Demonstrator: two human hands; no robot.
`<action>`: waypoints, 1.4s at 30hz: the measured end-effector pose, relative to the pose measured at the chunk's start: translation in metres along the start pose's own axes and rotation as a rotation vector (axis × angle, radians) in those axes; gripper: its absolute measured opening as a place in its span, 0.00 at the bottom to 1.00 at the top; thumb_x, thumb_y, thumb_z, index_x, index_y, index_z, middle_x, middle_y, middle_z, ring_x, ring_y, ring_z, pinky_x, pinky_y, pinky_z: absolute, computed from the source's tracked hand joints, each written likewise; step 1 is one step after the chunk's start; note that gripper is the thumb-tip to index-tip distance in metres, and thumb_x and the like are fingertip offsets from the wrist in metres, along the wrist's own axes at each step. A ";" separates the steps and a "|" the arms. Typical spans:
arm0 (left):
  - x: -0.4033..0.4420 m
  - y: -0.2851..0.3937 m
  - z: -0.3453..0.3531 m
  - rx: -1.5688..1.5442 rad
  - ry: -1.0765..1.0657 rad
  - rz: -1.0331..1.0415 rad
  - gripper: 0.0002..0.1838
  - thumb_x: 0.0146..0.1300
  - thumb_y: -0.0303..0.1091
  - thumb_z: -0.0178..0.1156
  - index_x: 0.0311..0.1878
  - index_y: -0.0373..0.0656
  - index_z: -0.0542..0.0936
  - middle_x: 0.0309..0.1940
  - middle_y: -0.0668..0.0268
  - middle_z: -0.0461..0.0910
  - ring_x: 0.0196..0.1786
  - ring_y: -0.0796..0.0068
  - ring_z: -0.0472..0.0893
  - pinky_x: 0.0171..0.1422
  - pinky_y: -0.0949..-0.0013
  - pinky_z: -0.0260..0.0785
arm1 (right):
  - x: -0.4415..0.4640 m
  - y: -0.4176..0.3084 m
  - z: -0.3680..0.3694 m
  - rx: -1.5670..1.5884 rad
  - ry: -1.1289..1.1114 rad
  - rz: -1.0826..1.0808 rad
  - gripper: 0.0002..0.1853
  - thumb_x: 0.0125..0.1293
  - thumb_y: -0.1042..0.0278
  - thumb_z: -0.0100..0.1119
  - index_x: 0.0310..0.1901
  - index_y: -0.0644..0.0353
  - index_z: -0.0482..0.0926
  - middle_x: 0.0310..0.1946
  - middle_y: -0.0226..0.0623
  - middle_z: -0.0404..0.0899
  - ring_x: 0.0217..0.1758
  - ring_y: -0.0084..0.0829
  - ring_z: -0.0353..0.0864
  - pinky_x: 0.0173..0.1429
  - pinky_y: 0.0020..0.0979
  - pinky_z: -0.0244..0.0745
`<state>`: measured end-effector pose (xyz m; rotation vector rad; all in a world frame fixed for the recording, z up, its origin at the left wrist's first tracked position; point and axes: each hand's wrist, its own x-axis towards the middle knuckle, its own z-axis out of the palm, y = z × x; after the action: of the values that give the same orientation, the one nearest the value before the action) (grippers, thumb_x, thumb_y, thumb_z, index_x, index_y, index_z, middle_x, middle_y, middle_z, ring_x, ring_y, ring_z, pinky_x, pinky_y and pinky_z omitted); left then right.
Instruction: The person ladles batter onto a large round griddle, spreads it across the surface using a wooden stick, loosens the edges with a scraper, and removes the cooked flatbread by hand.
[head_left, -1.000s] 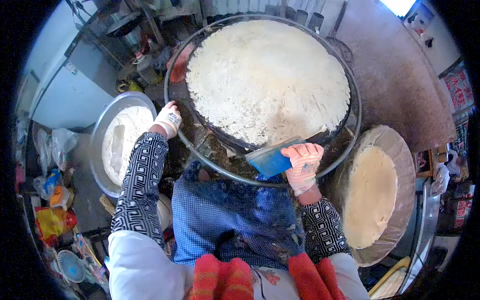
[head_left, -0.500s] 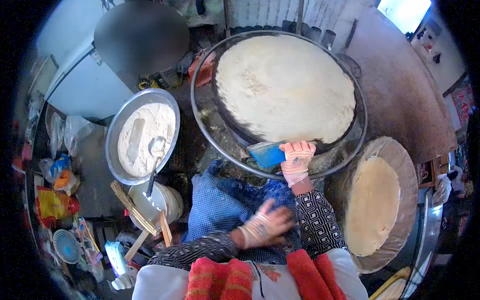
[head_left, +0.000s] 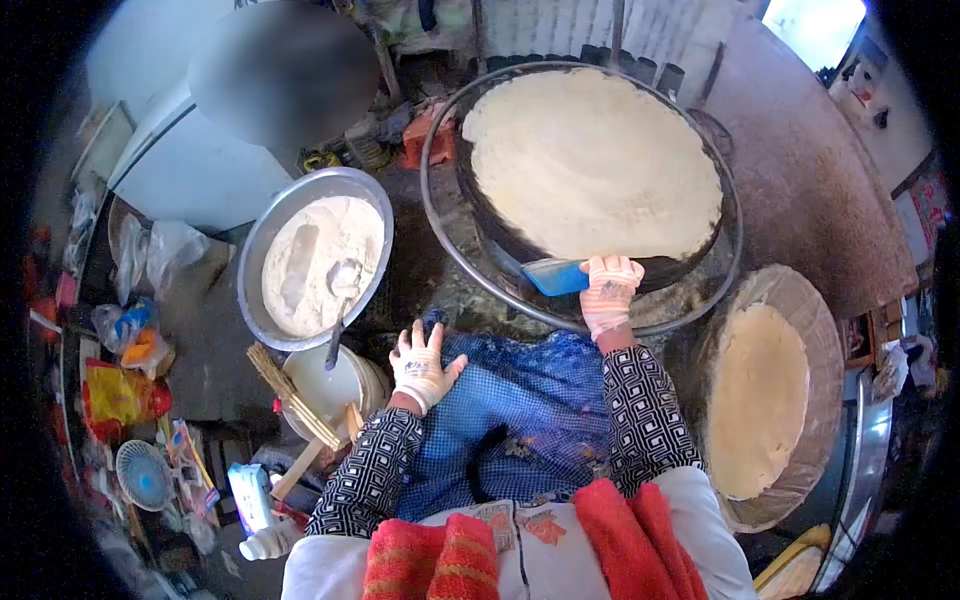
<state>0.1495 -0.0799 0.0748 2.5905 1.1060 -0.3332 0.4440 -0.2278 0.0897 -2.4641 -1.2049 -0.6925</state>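
Note:
In its striped glove, my right hand (head_left: 608, 295) grips a blue scraper (head_left: 557, 277) at the near edge of a large round griddle. A pale sheet of batter (head_left: 595, 165) covers most of the griddle, and a metal ring (head_left: 455, 245) runs around it. My left hand (head_left: 423, 368), gloved too, rests with fingers spread on the blue checked apron (head_left: 520, 385). To its upper left stands a metal bowl (head_left: 252, 290) of white flour or batter with a ladle (head_left: 343, 280) in it. Below the bowl is a bucket (head_left: 372, 382).
On the right, a flat, pale round (head_left: 758, 400) lies on a covered round tray (head_left: 815, 330). A brush (head_left: 290, 395) and wooden handles lean by the bucket. Plastic bags (head_left: 175, 255) and a blue basket (head_left: 145, 474) are at the left. A blurred round area is at the upper left.
My left hand has gone from the metal ring, across the apron, to near the bucket. The scraper has stayed at the griddle's near edge. The view has shifted, and the batter looks smoother.

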 end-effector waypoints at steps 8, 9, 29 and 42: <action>-0.003 0.009 0.003 0.002 -0.002 0.030 0.43 0.57 0.63 0.61 0.72 0.52 0.63 0.74 0.49 0.55 0.73 0.42 0.57 0.70 0.39 0.57 | 0.002 -0.001 0.002 -0.020 0.013 0.014 0.01 0.51 0.64 0.60 0.27 0.43 0.79 0.26 0.26 0.78 0.38 0.33 0.77 0.48 0.42 0.62; -0.004 0.011 0.000 0.005 -0.006 0.028 0.43 0.58 0.63 0.60 0.72 0.52 0.63 0.73 0.49 0.57 0.73 0.42 0.58 0.70 0.39 0.56 | 0.003 -0.002 0.001 -0.021 0.013 0.010 0.01 0.51 0.64 0.60 0.27 0.44 0.79 0.26 0.26 0.77 0.38 0.33 0.77 0.48 0.43 0.62; -0.004 0.018 0.030 -0.140 0.075 0.068 0.39 0.61 0.56 0.61 0.71 0.48 0.63 0.70 0.51 0.62 0.71 0.47 0.62 0.72 0.41 0.54 | -0.009 0.009 0.038 0.198 -0.183 -0.274 0.20 0.58 0.74 0.52 0.54 0.53 0.78 0.52 0.40 0.81 0.56 0.38 0.78 0.68 0.42 0.64; 0.144 -0.034 -0.060 -0.026 0.620 0.238 0.32 0.56 0.30 0.61 0.66 0.46 0.66 0.66 0.56 0.65 0.70 0.52 0.62 0.72 0.49 0.56 | -0.003 -0.002 0.025 -0.080 -0.313 -0.275 0.21 0.63 0.71 0.49 0.58 0.54 0.76 0.56 0.37 0.80 0.58 0.34 0.79 0.65 0.36 0.69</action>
<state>0.2274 0.0587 0.0770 2.8347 0.9326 0.5712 0.4473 -0.2170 0.0675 -2.5673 -1.6864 -0.4369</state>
